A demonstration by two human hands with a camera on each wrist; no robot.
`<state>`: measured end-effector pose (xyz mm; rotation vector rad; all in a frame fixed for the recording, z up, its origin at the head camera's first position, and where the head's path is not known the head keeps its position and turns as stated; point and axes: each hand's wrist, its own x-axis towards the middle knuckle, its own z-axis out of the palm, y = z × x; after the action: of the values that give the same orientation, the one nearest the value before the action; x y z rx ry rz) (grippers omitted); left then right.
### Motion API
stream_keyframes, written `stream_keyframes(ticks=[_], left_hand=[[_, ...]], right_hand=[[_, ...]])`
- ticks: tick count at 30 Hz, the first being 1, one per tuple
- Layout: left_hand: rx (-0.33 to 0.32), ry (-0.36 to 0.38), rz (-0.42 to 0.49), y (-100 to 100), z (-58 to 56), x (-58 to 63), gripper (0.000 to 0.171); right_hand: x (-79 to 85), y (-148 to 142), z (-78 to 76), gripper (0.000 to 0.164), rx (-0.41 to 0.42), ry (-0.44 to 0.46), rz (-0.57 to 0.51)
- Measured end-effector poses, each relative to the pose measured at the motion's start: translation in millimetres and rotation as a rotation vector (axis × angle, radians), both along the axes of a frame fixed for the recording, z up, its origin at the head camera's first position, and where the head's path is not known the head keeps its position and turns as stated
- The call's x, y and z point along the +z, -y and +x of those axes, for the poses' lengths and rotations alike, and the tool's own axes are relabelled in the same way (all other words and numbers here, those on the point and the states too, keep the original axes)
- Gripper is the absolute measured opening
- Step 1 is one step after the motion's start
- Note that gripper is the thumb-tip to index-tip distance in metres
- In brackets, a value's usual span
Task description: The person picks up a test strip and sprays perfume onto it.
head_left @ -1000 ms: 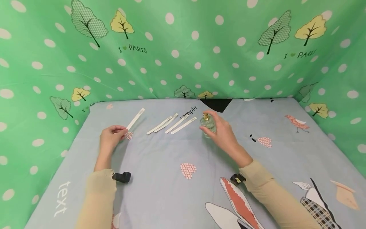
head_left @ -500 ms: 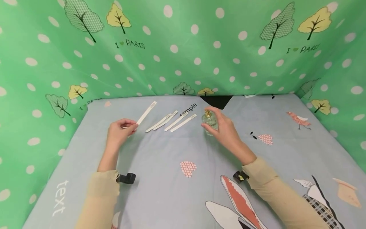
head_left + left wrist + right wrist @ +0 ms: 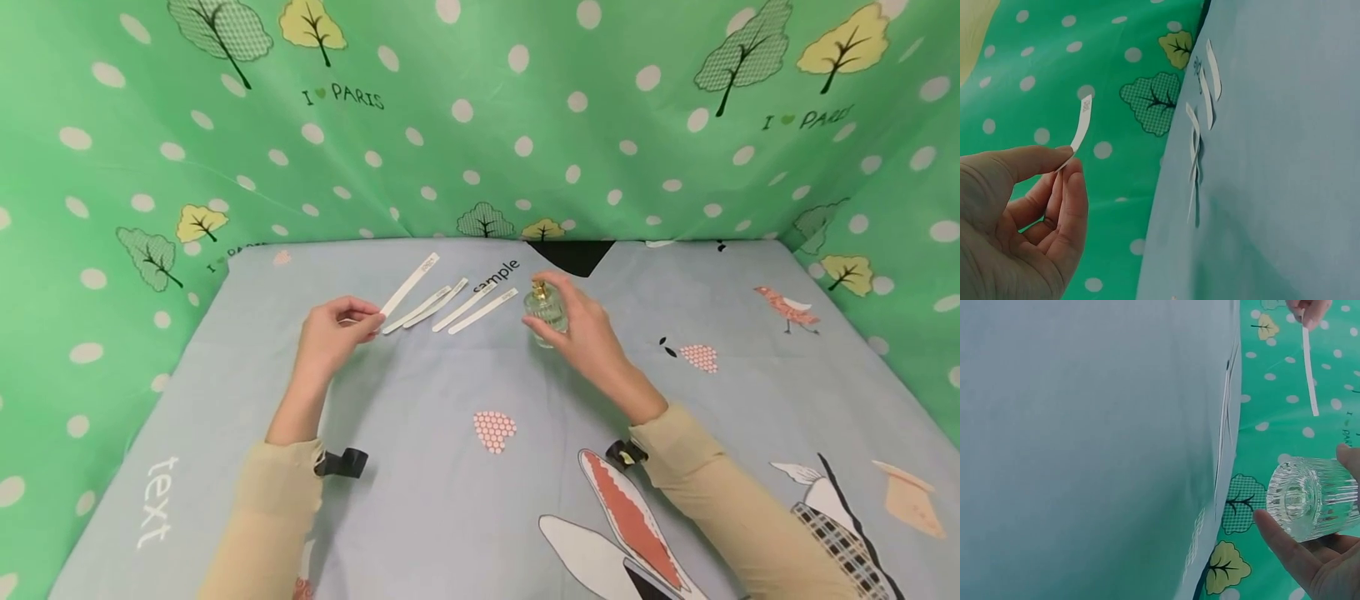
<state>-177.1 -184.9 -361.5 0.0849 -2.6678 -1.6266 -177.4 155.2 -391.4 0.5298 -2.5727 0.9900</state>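
Observation:
Between the thumb and fingers of my left hand [image 3: 333,333] is pinched a white perfume test strip [image 3: 410,282], its printed end pointing up and to the right. In the left wrist view this strip [image 3: 1082,122] bends slightly. My right hand [image 3: 592,337] grips a clear glass perfume bottle [image 3: 544,312] with a gold neck, thumb on one side and fingers on the other. The right wrist view shows the ribbed sides and round base of the bottle [image 3: 1310,497]. Several more test strips [image 3: 483,311] lie slanted on the cloth between the hands, two of them overlapping.
A grey-blue printed cloth [image 3: 420,500] covers the table, with hearts, rabbit ears and lettering on it. Behind and at both sides hangs a green dotted curtain [image 3: 420,100]. Each wrist carries a small black camera [image 3: 347,462].
My left hand has carried its test strip to the right and a little farther from me, up to the strips on the cloth. The right hand with the bottle has stayed nearly in place.

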Motion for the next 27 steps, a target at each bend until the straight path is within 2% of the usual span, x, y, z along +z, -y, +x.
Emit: stream_keyframes(ticks=[8, 17, 27], left_hand=[[-0.01, 0.008, -0.024, -11, -0.5, 3.1, 0.029], [-0.056, 0.012, -0.005, -33, -1.3, 0.3, 0.023], [-0.109, 0.0, -0.009, -53, -1.2, 3.7, 0.02]], right_hand=[[1.5, 2, 1.7, 0.058, 0.006, -0.002, -0.005], [1.0, 0, 3.2, 0.058, -0.001, 0.015, -0.014], [-0.1, 1, 0.5, 0.057, 0.006, 0.003, -0.034]])
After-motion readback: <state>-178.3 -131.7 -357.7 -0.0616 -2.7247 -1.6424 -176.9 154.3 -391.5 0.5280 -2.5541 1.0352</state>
